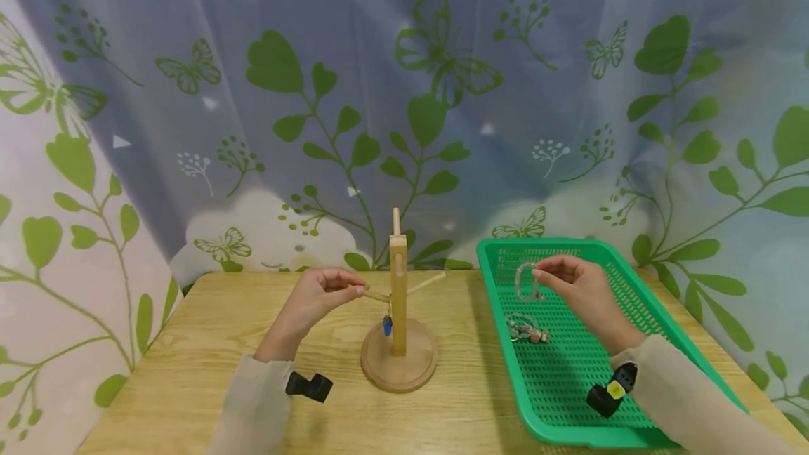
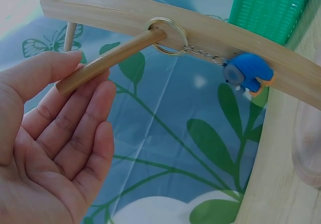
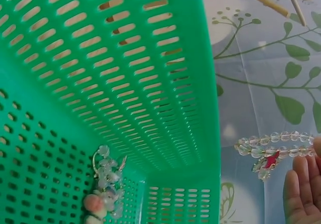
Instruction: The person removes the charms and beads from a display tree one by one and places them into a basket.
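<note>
A wooden stand (image 1: 399, 300) with a round base and several side pegs stands on the table. My left hand (image 1: 319, 300) pinches the tip of one peg (image 2: 113, 58) between thumb and fingers. Around that peg's inner end hangs the gold ring (image 2: 185, 40) of a keychain with a small blue figure (image 2: 248, 71). My right hand (image 1: 581, 293) holds a bracelet of clear beads (image 3: 271, 151) by one side, raised over the back of the green basket (image 1: 513, 364). A red charm (image 3: 272, 159) shows on the bracelet.
Inside the basket lies another beaded piece (image 3: 105, 184) with pale stones and pinkish round beads. The basket stands on the right of the wooden table (image 1: 208, 343). A leaf-patterned curtain (image 1: 537, 90) hangs right behind the table.
</note>
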A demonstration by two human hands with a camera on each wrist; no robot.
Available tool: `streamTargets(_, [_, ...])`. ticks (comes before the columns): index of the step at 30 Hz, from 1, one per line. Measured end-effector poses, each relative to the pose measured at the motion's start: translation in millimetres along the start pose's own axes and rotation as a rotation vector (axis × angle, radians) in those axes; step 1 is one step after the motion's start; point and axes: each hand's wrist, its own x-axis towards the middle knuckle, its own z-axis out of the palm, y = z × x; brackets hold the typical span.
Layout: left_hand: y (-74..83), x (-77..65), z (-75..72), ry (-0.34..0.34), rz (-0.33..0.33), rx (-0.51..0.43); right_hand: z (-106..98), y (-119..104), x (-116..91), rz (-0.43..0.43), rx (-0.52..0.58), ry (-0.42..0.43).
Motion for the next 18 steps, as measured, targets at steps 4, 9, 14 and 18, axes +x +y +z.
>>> streamTargets(4, [4.8, 2.5, -1.3, -0.018, 0.023, -0.016, 0.7, 5.8, -1.5, 0.02, 0.005, -0.016])
streamTargets(9, [14.2, 7.4, -4.6, -0.027, 0.031, 0.018, 0.9, 12.2, -2.8, 0.06, -0.001, -0.044])
streamTargets(14, [26.9, 16.5, -6.4, -0.027, 0.052, 0.033, 1.0, 20.1, -2.7, 0.085, 0.003, -0.061])
streamTargets(18, [38.3, 24.6, -6.6, -0.038, 0.071, 0.03, 0.8, 25.9, -1.7, 0.099, 0.013, -0.076])
